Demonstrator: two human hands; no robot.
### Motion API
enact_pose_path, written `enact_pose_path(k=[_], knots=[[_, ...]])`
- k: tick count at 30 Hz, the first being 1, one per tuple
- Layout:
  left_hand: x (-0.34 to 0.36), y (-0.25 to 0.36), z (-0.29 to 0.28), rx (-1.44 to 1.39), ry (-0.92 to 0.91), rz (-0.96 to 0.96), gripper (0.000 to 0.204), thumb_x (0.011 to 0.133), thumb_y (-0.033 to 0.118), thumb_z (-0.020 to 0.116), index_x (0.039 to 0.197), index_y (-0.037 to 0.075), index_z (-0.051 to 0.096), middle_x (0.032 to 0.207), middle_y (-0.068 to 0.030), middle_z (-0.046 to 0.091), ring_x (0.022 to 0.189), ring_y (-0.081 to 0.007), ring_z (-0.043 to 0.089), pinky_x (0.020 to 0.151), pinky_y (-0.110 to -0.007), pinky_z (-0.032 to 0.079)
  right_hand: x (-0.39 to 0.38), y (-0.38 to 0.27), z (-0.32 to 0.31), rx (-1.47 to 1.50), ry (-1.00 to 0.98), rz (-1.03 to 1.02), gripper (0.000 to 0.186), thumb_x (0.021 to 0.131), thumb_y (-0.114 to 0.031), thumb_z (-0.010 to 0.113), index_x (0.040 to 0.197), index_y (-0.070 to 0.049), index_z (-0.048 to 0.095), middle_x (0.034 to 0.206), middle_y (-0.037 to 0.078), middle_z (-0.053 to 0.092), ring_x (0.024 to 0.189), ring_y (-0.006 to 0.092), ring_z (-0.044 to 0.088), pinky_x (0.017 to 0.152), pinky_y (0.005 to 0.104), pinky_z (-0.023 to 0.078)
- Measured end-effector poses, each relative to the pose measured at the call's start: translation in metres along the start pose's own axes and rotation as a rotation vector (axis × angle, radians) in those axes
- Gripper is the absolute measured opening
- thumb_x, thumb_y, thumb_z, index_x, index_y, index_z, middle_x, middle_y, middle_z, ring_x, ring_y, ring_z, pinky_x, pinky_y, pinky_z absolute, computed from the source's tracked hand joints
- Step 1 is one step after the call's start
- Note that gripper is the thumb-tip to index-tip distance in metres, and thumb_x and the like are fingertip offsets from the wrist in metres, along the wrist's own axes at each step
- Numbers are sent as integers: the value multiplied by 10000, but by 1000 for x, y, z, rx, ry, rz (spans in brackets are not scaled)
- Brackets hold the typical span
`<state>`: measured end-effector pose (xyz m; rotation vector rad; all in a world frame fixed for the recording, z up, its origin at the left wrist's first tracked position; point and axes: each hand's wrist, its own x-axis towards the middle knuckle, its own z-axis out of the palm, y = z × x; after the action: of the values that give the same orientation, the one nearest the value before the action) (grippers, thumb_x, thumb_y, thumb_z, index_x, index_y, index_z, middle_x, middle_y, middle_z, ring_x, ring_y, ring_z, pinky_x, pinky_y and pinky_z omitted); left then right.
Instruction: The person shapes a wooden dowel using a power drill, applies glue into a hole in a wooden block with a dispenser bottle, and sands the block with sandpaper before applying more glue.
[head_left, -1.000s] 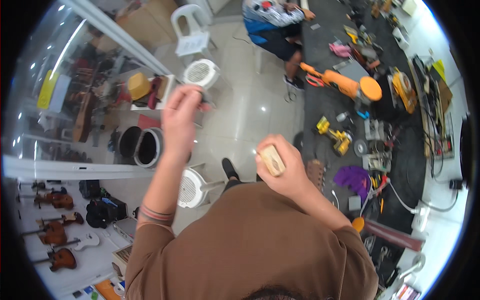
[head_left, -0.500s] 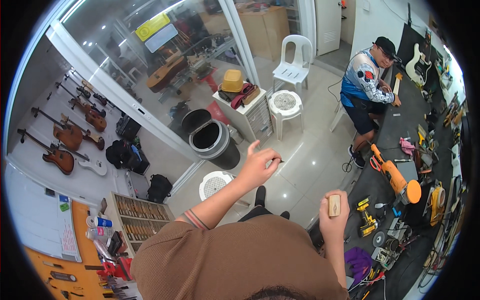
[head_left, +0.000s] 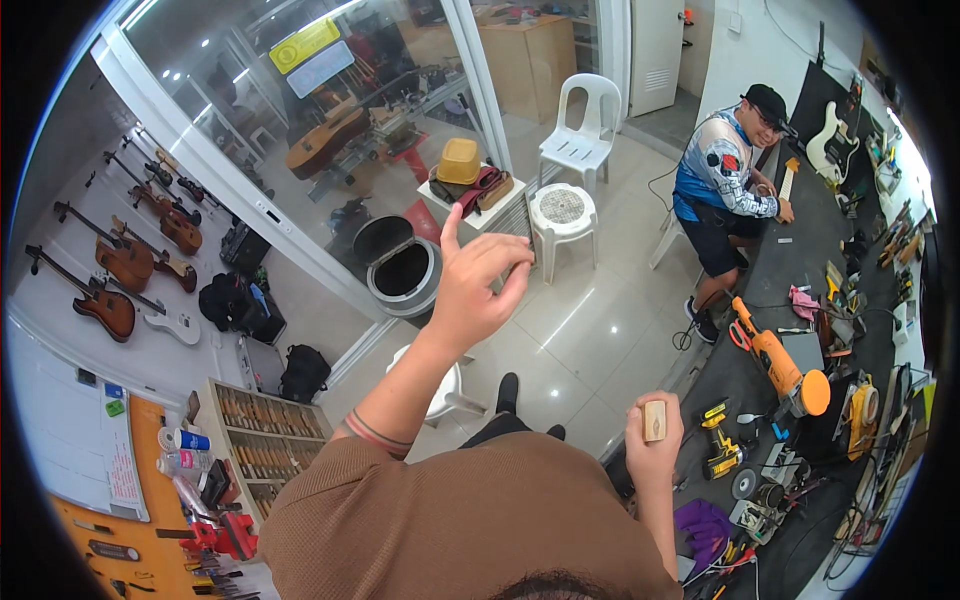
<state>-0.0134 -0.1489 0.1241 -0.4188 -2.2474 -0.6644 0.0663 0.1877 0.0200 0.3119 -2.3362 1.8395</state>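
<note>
The right hand (head_left: 653,452) clamps a wooden block (head_left: 654,421), best held steady; whether fingers of the left hand (head_left: 478,288) meet is unclear.

View: swung since a second ago; co-worker's cap (head_left: 766,103), white wall guitar (head_left: 826,150), whiteboard (head_left: 65,430) and red vise (head_left: 235,537) now in frame.

Left hand (head_left: 478,285): higher in frame than half a second ago; was right of bin (head_left: 393,298), over floor; now overlaps bin's right edge. Index finger raised, where a second ago it curled in the pinch. Forearm now crosses the near stool (head_left: 446,394).

Right hand (head_left: 652,455): shifted to bench edge since first picture. Block (head_left: 654,420): slanted then, near upright in frame now.
</note>
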Motion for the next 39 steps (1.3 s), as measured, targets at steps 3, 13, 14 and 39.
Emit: enact_pose_path(k=[3, 13, 14, 39], knots=[[9, 1, -1, -26, 32, 7, 138, 894, 14, 793, 971, 127, 780, 1026, -3, 829, 1104, -186, 805, 1378, -663, 140, 0, -1, 2, 16, -4, 25, 145, 984, 18, 717, 1085, -40, 632, 929, 76, 672, 788, 172, 645, 727, 332, 523], [-13, -24, 34, -204, -29, -165, 68, 965, 52, 755, 992, 102, 793, 999, -19, 830, 1048, -220, 794, 1376, -631, 181, 5, 1, 8, 17, -1, 11, 149, 985, 13, 734, 1083, -32, 632, 920, 84, 685, 771, 180, 656, 724, 334, 532], [-23, -30, 41, -302, -87, -330, 60, 993, 74, 741, 1002, 96, 796, 1003, -26, 830, 1048, -220, 791, 1376, -622, 190, 5, 0, 9, 12, -32, 1, 145, 988, 9, 735, 1084, -31, 633, 917, 86, 687, 775, 184, 660, 724, 337, 534], [-21, 4, 41, -198, -127, -62, 90, 943, 43, 773, 991, 119, 770, 1001, -9, 823, 1013, -204, 797, 1375, -612, 209, 5, -10, 16, 113, -11, 65, 345, 989, 34, 719, 1325, -22, 665, 919, 50, 700, 796, 126, 651, 727, 302, 537]])
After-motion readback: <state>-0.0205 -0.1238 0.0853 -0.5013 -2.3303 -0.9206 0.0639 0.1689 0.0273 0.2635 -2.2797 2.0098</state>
